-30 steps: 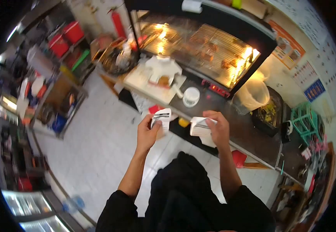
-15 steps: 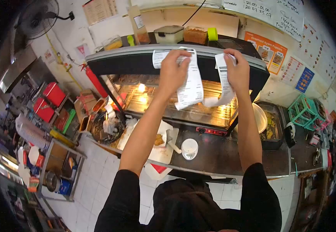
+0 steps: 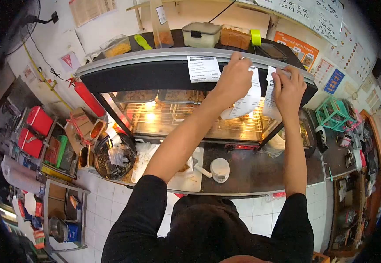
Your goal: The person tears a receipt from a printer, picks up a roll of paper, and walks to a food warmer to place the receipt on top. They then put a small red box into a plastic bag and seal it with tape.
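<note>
My left hand (image 3: 235, 78) is closed on a printed paper receipt (image 3: 252, 94) against the black upper band of a glass food warmer (image 3: 155, 81). The paper hangs down over the lit glass and curls at its bottom. My right hand (image 3: 290, 90) pinches another strip of receipt paper (image 3: 270, 98) at its top, close to the band's right end. Left of my left hand, a separate receipt (image 3: 202, 69) lies flat on the band, touched by neither hand. My left fingertips are partly hidden behind the hand.
Atop the warmer stand a lidded container (image 3: 201, 34) and an orange-filled tub (image 3: 236, 36). Below it, the counter holds a small white scale (image 3: 220, 170), a white cutting board (image 3: 186, 182) and a dark pan (image 3: 113, 158). A red fire extinguisher (image 3: 87, 97) hangs left.
My left hand has moved right, leaving one receipt flat on the black band. My right hand has shifted slightly right and down with its strip. The camera view has shifted too.
</note>
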Motion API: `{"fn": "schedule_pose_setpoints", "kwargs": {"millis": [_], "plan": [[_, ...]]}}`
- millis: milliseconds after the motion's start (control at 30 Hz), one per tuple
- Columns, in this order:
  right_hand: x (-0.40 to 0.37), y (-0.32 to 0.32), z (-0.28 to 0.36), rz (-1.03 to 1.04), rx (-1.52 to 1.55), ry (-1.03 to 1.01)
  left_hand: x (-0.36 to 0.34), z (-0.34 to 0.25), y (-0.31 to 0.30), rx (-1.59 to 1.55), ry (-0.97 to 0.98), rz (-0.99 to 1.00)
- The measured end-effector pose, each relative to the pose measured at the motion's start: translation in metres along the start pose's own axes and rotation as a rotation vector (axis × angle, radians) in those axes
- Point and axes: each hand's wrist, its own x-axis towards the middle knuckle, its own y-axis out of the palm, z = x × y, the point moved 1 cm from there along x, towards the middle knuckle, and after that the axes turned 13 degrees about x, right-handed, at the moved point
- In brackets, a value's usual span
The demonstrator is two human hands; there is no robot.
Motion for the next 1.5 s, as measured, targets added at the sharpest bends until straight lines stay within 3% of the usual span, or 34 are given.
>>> {"fn": "schedule_pose_setpoints", "kwargs": {"millis": [200,367,467,533,733,933,1000,1133,1267,1400,1500], "plan": [[-0.012,0.002,0.016,0.092,-0.215,-0.131,-0.002,0.008,-0.002,-0.055,0.171,-0.033],[-0.012,-0.001,-0.014,0.133,-0.045,0.051,0.003,0.002,0.009,-0.166,0.151,-0.035],[-0.011,-0.004,-0.006,0.067,-0.145,-0.123,-0.003,-0.015,0.004,0.097,0.091,0.027],[-0.009,-0.005,-0.001,0.149,-0.020,-0.112,-0.004,-0.010,0.003,0.213,0.198,-0.075],[-0.008,-0.006,-0.021,0.123,-0.090,-0.079,-0.007,-0.007,-0.007,0.745,0.419,-0.259],[-0.011,0.011,-0.019,0.097,0.033,-0.147,-0.005,0.004,-0.011,0.660,0.410,-0.166],[-0.012,0.012,-0.025,0.072,0.005,-0.040,-0.002,0.014,-0.013,0.579,0.405,-0.154],[-0.008,0.019,-0.019,0.080,0.198,-0.166,0.009,0.028,-0.013,0.309,0.505,-0.057],[-0.004,0.023,-0.031,0.110,0.247,-0.130,0.010,0.005,-0.033,0.405,0.401,0.122],[-0.005,0.010,-0.027,-0.003,0.383,-0.053,0.015,0.014,-0.034,0.295,0.473,0.079],[-0.008,0.006,-0.014,-0.073,0.318,-0.123,0.017,0.017,-0.034,0.246,0.547,0.024]]}}
